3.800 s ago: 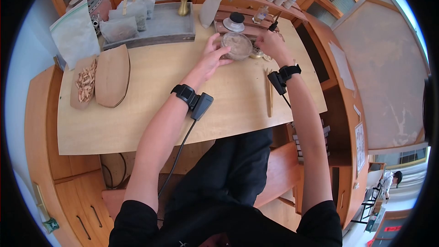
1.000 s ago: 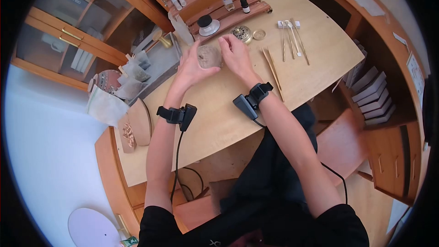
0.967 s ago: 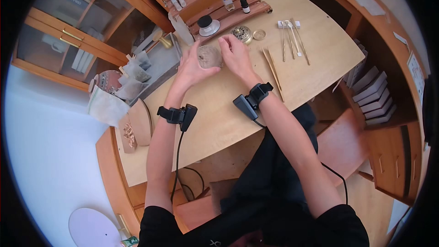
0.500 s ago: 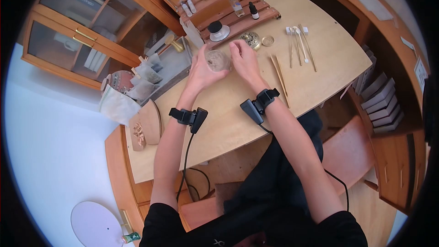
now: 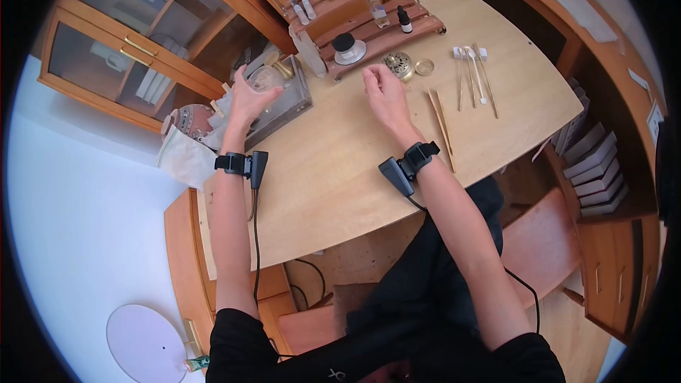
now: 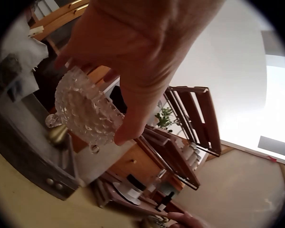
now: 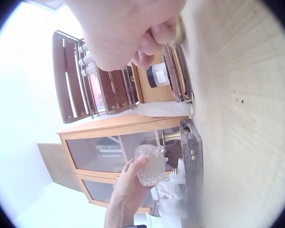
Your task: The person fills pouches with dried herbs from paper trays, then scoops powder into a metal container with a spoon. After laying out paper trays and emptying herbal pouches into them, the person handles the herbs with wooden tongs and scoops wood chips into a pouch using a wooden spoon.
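Observation:
In the head view my left hand (image 5: 247, 101) grips a clear glass bowl (image 5: 267, 79) above the grey tray (image 5: 292, 105) at the left back. The left wrist view shows the bowl's knobbly glass wall and small ball feet, tilted, with thumb and fingers on opposite sides of its rim. A brass vase (image 5: 284, 67) stands in the tray just beyond it. My right hand (image 5: 389, 97) hangs near the table's middle, fingers loosely curled, nothing showing in them. Close beyond it sit a pierced brass incense burner (image 5: 398, 65) and a small round brass piece (image 5: 424, 67).
Wooden tweezers (image 5: 440, 126) lie right of my right hand. Farther right, several slim tools lean on a white rest (image 5: 482, 52). A slatted wooden rack (image 5: 386, 33) at the back carries a black-topped jar (image 5: 345, 47), a dropper bottle (image 5: 404, 19) and vials. Left lies a white pouch (image 5: 186, 162).
My left hand has carried the glass bowl left, from beside my right hand to over the grey tray. The right hand has stayed nearly in place. The head view has shifted slightly.

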A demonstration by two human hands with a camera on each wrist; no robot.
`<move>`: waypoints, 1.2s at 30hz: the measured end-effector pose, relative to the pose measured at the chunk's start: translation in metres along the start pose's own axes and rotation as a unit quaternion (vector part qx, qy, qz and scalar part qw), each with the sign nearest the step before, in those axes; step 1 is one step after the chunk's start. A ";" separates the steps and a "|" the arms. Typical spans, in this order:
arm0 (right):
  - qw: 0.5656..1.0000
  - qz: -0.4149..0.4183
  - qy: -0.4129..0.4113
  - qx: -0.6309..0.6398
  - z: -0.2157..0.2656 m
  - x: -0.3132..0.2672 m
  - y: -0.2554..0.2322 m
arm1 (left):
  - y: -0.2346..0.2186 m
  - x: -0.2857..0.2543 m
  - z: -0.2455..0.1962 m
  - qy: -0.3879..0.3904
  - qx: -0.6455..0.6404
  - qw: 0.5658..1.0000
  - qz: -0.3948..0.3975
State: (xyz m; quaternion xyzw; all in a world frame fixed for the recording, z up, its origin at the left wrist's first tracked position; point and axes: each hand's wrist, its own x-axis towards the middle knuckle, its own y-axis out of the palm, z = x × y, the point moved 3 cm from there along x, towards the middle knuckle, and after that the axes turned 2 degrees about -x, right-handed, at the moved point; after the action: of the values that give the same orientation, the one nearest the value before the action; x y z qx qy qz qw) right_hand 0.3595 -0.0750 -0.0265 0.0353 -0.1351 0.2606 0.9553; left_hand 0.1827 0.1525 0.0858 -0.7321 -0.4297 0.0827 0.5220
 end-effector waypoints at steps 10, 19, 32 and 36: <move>1.000 -0.011 -0.019 0.015 -0.005 0.001 0.005 | 0.022 0.021 0.029 -0.004 -0.009 0.997 0.073; 1.000 -0.002 -0.018 0.010 -0.003 0.001 0.004 | 0.040 0.032 0.050 0.040 0.003 0.990 0.133; 1.000 0.004 -0.023 0.010 -0.014 0.004 0.008 | 0.032 0.028 0.053 -0.003 -0.046 0.976 0.214; 1.000 0.001 -0.022 -0.007 -0.015 0.004 0.006 | 0.035 0.028 0.056 0.005 -0.049 0.976 0.213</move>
State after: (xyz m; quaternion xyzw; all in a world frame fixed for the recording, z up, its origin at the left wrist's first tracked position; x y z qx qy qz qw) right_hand 0.3635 -0.0652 -0.0398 0.0338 -0.1579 0.2601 0.9520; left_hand 0.1869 0.2078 0.0412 -0.8319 -0.2652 0.1673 0.4579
